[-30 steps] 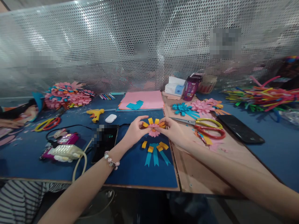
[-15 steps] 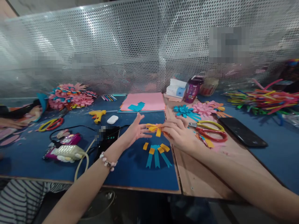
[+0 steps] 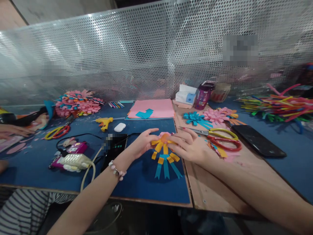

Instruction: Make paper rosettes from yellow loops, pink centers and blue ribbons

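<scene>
We hold the paper flower (image 3: pixel 163 142) between our two hands, just above the blue tabletop (image 3: pixel 139 191) and near the upper ends of the teal paper tails (image 3: pixel 166 169), which lie with yellow-orange loops about their tops. Our left hand (image 3: pixel 141 143) is partly closed, thumb and fingers gripping the flower's left side; our right hand (image 3: pixel 189 145) has its fingers loosely curved, their tips holding the right side. The flower shows an orange middle, some pink, and yellow looped petals.

Behind our hands, by the perforated metal screen (image 3: pixel 137 58), stands a purple cup (image 3: pixel 202 98) with a dark lid; it carries pale lettering and a small white patch, too small for us to read, and its contents are hidden. Beside it a clear tub (image 3: pixel 220 92) has something reddish in it. Just left of the cup sits a white tissue pack (image 3: pixel 186 97) with a blue label — we cannot make out the brand. The white earbud case (image 3: pixel 120 127) lies shut near the yellow glue gun (image 3: pixel 105 123).

On the phone (image 3: pixel 114 148) left of our hands, green digits seem to read 4:55 — part of that phone is pixelated. The other phone (image 3: pixel 259 140), its screen dark, lies right of the red-and-yellow scissors (image 3: pixel 223 139).
</scene>
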Demonstrator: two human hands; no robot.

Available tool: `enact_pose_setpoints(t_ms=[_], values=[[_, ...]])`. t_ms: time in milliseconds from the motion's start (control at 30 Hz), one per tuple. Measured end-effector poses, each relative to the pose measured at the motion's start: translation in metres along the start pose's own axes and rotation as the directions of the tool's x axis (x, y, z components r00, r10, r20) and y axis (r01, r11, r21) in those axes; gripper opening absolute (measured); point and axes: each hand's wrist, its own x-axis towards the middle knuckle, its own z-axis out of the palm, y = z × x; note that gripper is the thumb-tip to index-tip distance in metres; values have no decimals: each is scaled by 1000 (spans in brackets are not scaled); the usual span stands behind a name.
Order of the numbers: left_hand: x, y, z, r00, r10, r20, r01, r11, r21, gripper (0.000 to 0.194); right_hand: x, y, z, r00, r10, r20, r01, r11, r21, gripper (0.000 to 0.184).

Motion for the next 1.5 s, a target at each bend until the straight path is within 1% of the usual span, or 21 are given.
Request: enact_pose_setpoints(t_ms=[33, 100, 200, 333, 400, 500, 633, 700, 800, 867, 1000, 1133, 1233, 1300, 1400, 1500], values=[[0, 1, 0, 1000, 4, -4, -4, 1000, -3, 56, 0, 0, 0, 1000, -14, 2, 14, 1000, 10, 33], [-1, 2, 1, 1000, 8, -6, -8, 1000, -1, 56, 0, 1, -1, 996, -85, -22, 85, 996, -4, 35], [-3, 3, 3, 1000, 16, 3, -16, 1000, 5, 58, 1, 2, -1, 996, -89, -12, 89, 996, -10, 36], [-3, 2, 2, 999, 26, 23, -26, 1000, 16, 58, 1, 2, -3, 994, -89, 66, 95, 990, -102, 33], [-2, 1, 2, 999, 28, 29, -29, 999, 20, 57, 1, 1, -3, 993, -89, 76, 98, 988, -120, 31], [-2, 1, 1, 999, 31, 30, -31, 999, 19, 56, 0, 1, -2, 996, -80, 50, 84, 995, -62, 32], [-1, 0, 0, 999, 37, 30, -37, 999, 23, 52, 0, 0, 2, 999, -37, 37, 38, 999, -6, 33], [-1, -1, 0, 998, 41, 37, -42, 999, 25, 50, 0, 0, 4, 999, -36, 11, 37, 999, -26, 31], [0, -2, -1, 998, 53, 32, -53, 998, 21, 50, 1, -1, 5, 992, -103, -74, 94, 989, -113, 27], [1, -3, -1, 998, 59, 20, -59, 998, 16, 51, 2, -1, 5, 989, -124, -86, 112, 984, -135, 26], [2, -3, -1, 998, 55, 15, -55, 998, 0, 50, 1, 0, 6, 997, -66, -36, 63, 995, -71, 28], [2, -3, -1, 998, 57, 9, -57, 998, -21, 49, 1, -1, 8, 993, -81, -87, 76, 995, -57, 27], [2, -4, -1, 998, 59, 13, -59, 998, -26, 48, 1, -1, 9, 989, -105, -107, 94, 990, -101, 25], [3, -5, -2, 998, 59, 15, -59, 998, -25, 48, 1, -1, 9, 991, -96, -91, 86, 990, -112, 25], [2, -5, -2, 998, 66, 10, -65, 998, -21, 47, 0, 0, 9, 996, -62, -59, 57, 995, -83, 25], [1, -3, -1, 997, 73, 10, -73, 997, 12, 47, 0, 0, 10, 997, -55, -46, 51, 995, -81, 24]])
